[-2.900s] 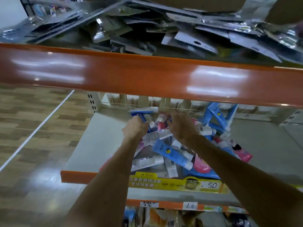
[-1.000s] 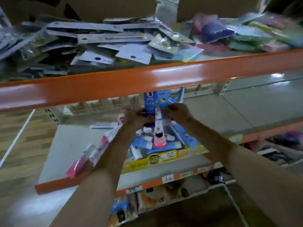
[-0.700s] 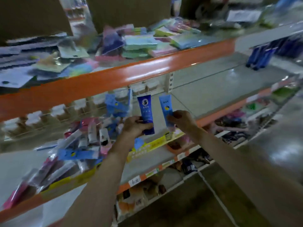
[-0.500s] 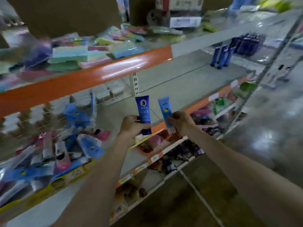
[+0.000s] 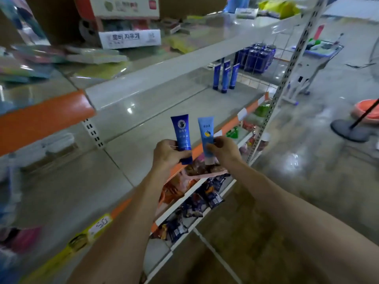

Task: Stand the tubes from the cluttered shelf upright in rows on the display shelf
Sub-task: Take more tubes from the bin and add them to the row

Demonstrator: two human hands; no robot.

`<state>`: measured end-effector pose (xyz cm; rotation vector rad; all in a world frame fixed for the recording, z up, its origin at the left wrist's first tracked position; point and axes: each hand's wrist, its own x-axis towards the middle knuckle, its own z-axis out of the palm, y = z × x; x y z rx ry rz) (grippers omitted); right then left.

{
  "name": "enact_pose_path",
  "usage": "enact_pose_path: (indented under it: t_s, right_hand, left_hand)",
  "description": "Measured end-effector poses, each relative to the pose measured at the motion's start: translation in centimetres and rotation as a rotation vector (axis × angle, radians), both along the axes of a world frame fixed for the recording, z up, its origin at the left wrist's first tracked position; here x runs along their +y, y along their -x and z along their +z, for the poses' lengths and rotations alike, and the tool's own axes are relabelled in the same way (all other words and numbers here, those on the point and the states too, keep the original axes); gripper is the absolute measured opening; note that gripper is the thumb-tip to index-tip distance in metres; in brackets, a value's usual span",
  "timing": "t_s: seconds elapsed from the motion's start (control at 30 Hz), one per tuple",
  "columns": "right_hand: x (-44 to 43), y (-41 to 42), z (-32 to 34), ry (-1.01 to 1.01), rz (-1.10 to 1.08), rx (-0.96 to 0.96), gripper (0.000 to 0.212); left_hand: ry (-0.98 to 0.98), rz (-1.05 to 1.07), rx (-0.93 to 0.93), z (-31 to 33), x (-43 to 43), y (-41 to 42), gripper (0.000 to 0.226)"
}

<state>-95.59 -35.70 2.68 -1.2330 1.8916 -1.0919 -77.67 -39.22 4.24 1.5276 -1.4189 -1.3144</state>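
My left hand [image 5: 168,152] grips a dark blue tube [image 5: 182,136] held upright with its flat end up. My right hand [image 5: 222,147] grips a light blue tube [image 5: 206,136] with a yellow mark, also upright. Both hands hover over the front edge of the grey display shelf [image 5: 164,111]. At the far right end of that shelf stand three dark blue tubes [image 5: 225,75] in a row, with several more dark blue tubes [image 5: 256,57] grouped behind them. The cluttered pile of tubes [image 5: 12,238] is a blur at the left edge.
The upper shelf holds a white box [image 5: 129,38] and flat coloured packs [image 5: 61,56]. An orange shelf beam [image 5: 41,119] crosses at the left. Snack packets [image 5: 196,203] fill the lower shelves. A perforated metal upright [image 5: 285,78] stands at the right. A fan base [image 5: 348,130] sits on the floor.
Both hands lifted a tube each out of the cluttered pile and carried them rightward along the shelf. My view has swung right, so the standing dark blue tubes have come into sight.
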Motion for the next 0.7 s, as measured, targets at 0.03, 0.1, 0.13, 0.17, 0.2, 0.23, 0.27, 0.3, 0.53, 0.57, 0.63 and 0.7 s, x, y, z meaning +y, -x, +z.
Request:
enact_pose_path:
  t_s: [0.03,0.1,0.13,0.17,0.2,0.23,0.27,0.3,0.53,0.57,0.63,0.7]
  right_hand:
    - [-0.9,1.3,0.3,-0.009,-0.023,0.015,0.021]
    - [-2.5,3.7,0.7,-0.017,-0.059,0.034,0.023]
    - [-3.1,4.9,0.9,-0.024,-0.072,0.040,0.024]
    - [-3.6,6.1,1.1,-0.029,-0.080,0.042,0.023]
    - [-4.1,7.2,1.4,-0.030,-0.084,0.039,0.022]
    - [-4.6,8.3,1.6,-0.032,-0.087,0.032,0.021]
    - [-5.1,9.4,1.8,-0.037,-0.089,0.027,0.019]
    - [-5.7,10.5,2.0,-0.035,-0.096,0.028,0.017]
    - [-10.3,18.9,1.9,-0.010,-0.061,0.005,0.021]
    - [-11.1,20.2,1.7,-0.003,-0.050,0.000,0.020]
    - [-13.1,22.9,1.5,0.021,-0.022,0.004,0.019]
    - [-15.2,25.8,1.5,0.031,0.033,0.048,0.019]
  left_hand:
    - [0.006,-0.014,-0.011,0.0,-1.0,1.5,0.037]
    - [0.008,-0.018,-0.024,0.0,-3.0,4.4,0.037]
    - [0.008,-0.019,-0.028,0.1,-3.8,5.8,0.039]
    - [0.003,-0.026,-0.031,-0.1,-4.6,7.1,0.041]
    - [0.003,-0.036,-0.034,-0.3,-5.5,8.3,0.043]
    - [0.001,-0.044,-0.037,-0.4,-6.3,9.4,0.047]
    - [0.001,-0.053,-0.047,-0.7,-7.2,10.5,0.051]
    - [0.004,-0.054,-0.054,-1.2,-8.3,11.7,0.056]
    - [0.089,-0.040,-0.141,0.6,-11.7,19.8,0.049]
    - [0.101,-0.024,-0.149,0.7,-12.3,21.0,0.050]
    - [0.121,0.028,-0.172,0.7,-13.6,23.4,0.050]
    - [0.112,0.106,-0.164,0.5,-15.0,25.6,0.048]
